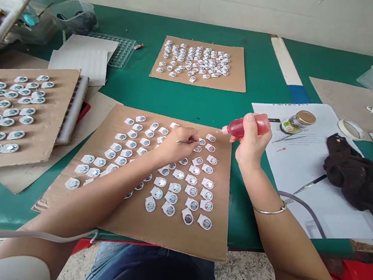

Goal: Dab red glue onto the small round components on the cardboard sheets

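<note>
My left hand (178, 143) is closed round thin metal tweezers (186, 141), their tip near a small white round part (201, 142) in the upper right of the near cardboard sheet (213, 239). Rows of similar white parts with metallic discs lie on that sheet. My right hand (254, 142) grips a red squeeze bottle (249, 125), tilted so that its narrow nozzle points left, just above the sheet's top right corner. The nozzle tip is close to a white part (211, 138).
Cardboard sheets with similar parts lie at the far middle (239, 70) and left (46, 144). To the right are papers (263, 165), a glass jar (298, 122), a tape roll (351, 129) and a dark cloth (354, 174). Plastic boxes (76, 15) stand back left.
</note>
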A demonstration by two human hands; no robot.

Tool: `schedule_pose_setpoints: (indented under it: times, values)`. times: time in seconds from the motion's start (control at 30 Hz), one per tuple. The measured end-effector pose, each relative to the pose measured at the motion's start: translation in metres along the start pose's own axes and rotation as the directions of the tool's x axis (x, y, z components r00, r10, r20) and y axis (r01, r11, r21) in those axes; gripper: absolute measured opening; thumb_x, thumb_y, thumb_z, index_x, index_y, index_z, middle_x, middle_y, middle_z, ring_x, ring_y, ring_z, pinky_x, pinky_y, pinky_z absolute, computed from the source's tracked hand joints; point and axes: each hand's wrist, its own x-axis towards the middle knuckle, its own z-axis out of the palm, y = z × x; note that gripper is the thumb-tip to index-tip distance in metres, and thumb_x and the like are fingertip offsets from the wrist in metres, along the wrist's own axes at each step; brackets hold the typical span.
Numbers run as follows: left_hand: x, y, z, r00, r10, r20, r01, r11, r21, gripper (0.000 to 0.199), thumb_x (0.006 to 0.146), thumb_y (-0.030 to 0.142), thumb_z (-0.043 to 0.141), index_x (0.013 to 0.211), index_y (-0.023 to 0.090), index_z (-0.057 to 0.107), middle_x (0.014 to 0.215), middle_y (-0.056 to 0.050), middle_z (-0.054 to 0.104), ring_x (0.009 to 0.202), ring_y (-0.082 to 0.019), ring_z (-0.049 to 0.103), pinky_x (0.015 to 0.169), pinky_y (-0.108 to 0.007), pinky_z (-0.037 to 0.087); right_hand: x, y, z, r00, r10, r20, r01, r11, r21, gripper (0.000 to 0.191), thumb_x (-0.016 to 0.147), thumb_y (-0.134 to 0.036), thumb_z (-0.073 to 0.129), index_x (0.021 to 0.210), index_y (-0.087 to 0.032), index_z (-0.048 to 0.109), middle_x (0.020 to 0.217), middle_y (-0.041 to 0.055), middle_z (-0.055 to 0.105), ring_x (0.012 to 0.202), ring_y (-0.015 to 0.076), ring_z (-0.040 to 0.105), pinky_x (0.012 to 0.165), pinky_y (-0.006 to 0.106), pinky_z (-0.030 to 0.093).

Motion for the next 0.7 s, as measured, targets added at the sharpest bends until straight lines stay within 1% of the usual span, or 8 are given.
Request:
schedule_pose_setpoints:
  times: [0.17,0.27,0.37,0.47,0.57,0.7]
  values:
    - [-0.002,0.001,0.004,0.999,0.047,0.0,-0.047,0.996,0.076,0.01,0.071,0.009,0.052,0.065,0.014,0.059,0.057,0.001,0.057,0.051,-0.008,0.047,0.048,-0.022,0.035,-0.001,0.01,-0.003,0.999,-0.042,-0.004,0.041,0.993,-0.107,0.029,0.078,-0.049,0.055,0.085,-0.022,0.048,0.064,-0.0037,0.054,0.047,0.0109,0.058,0.033,0.021,0.037]
    - [-0.005,0.003,0.007,0.989,0.142,0.046,-0.148,0.975,0.164,0.013,0.072,0.007,0.047,0.063,0.014,0.054,0.056,0.001,0.051,0.051,-0.009,0.043,0.049,-0.024,0.033,-0.002,0.017,-0.003,0.997,-0.076,-0.001,0.074,0.977,-0.199,0.033,0.077,-0.051,0.055,0.089,-0.021,0.05,0.073,-0.0003,0.057,0.056,0.0124,0.06,0.039,0.024,0.044]
    - [-0.011,0.006,0.008,0.957,0.265,0.117,-0.288,0.918,0.271,0.015,0.073,0.006,0.042,0.064,0.015,0.049,0.058,0.0,0.049,0.054,-0.011,0.042,0.055,-0.027,0.035,-0.004,0.018,0.003,0.996,-0.091,0.02,0.093,0.942,-0.322,0.035,0.074,-0.051,0.058,0.087,-0.019,0.054,0.078,0.0022,0.06,0.066,0.0148,0.062,0.053,0.029,0.051]
    - [-0.016,0.012,0.007,0.929,0.294,0.224,-0.361,0.853,0.378,0.015,0.069,0.003,0.04,0.066,0.015,0.048,0.06,-0.001,0.049,0.056,-0.013,0.042,0.059,-0.029,0.037,-0.009,0.015,0.01,0.994,-0.089,0.07,0.111,0.889,-0.443,0.033,0.071,-0.05,0.064,0.079,-0.019,0.056,0.076,0.0021,0.062,0.066,0.0145,0.06,0.063,0.032,0.052]
    - [-0.02,0.018,0.007,0.909,0.301,0.287,-0.406,0.793,0.455,0.017,0.064,0.0,0.04,0.067,0.014,0.048,0.063,-0.004,0.052,0.058,-0.014,0.044,0.06,-0.031,0.038,-0.013,0.012,0.016,0.989,-0.109,0.105,0.148,0.839,-0.524,0.031,0.067,-0.047,0.067,0.073,-0.018,0.057,0.071,0.0016,0.062,0.064,0.0141,0.059,0.063,0.032,0.05]
    - [-0.022,0.019,0.012,0.892,0.356,0.279,-0.452,0.699,0.555,0.022,0.06,-0.005,0.038,0.069,0.013,0.049,0.067,-0.006,0.054,0.062,-0.018,0.049,0.062,-0.033,0.039,-0.015,0.013,0.018,0.98,-0.132,0.146,0.192,0.798,-0.571,0.03,0.066,-0.046,0.068,0.072,-0.019,0.056,0.07,0.0015,0.063,0.063,0.0139,0.058,0.06,0.03,0.049]
